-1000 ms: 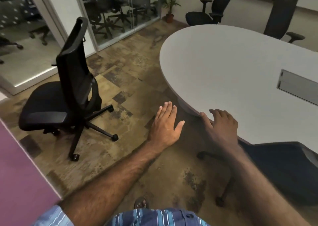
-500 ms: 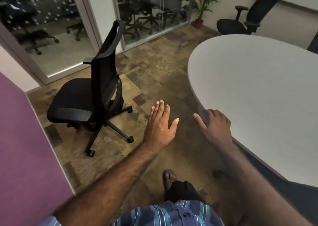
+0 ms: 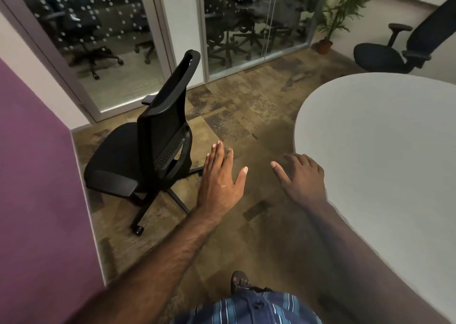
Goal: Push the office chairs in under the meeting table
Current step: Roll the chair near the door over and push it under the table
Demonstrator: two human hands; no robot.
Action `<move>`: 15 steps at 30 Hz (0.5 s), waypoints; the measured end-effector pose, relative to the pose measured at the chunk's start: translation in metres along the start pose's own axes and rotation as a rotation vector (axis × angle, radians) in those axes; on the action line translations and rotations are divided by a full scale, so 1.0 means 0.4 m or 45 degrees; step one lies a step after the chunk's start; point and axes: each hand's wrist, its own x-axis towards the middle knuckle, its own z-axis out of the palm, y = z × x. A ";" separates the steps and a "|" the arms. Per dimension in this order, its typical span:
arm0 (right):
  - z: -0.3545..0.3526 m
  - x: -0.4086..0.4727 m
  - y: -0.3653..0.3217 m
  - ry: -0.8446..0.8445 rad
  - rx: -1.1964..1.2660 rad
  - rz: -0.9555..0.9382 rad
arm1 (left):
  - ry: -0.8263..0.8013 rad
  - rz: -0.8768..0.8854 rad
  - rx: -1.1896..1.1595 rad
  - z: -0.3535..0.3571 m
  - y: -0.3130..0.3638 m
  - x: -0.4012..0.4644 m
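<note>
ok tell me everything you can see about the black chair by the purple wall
The black office chair stands upright on the patterned floor, away from the meeting table, its seat facing the purple wall. It has a tall mesh-looking back, padded seat, armrests and a star base on castors. Neither hand touches it; the left hand hovers beside its back.

Two flat hands, one chair standing loose
Left hand and right hand reach out with fingers straight, holding nothing; black office chair stands apart from the worktop.

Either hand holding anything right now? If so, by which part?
Nothing is held. The left hand is flat and open in the air beside the black office chair, not touching it. The right hand hangs loose, empty, by the meeting table edge.
</note>
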 end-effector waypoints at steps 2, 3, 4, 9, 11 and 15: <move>0.000 0.048 0.004 -0.012 0.020 -0.025 | 0.012 -0.050 -0.014 0.010 0.006 0.039; 0.001 0.069 0.005 -0.014 0.028 -0.040 | 0.018 -0.070 -0.027 0.015 0.008 0.054; 0.003 0.088 0.005 -0.016 0.036 -0.057 | 0.024 -0.093 -0.041 0.019 0.010 0.067; 0.014 0.171 -0.007 -0.067 0.049 -0.128 | 0.060 -0.158 -0.078 0.023 0.010 0.124; 0.019 0.207 -0.018 -0.077 0.063 -0.140 | 0.093 -0.162 -0.075 0.018 0.007 0.157; 0.042 0.280 -0.042 -0.088 0.051 -0.170 | 0.159 -0.138 -0.055 -0.001 -0.007 0.239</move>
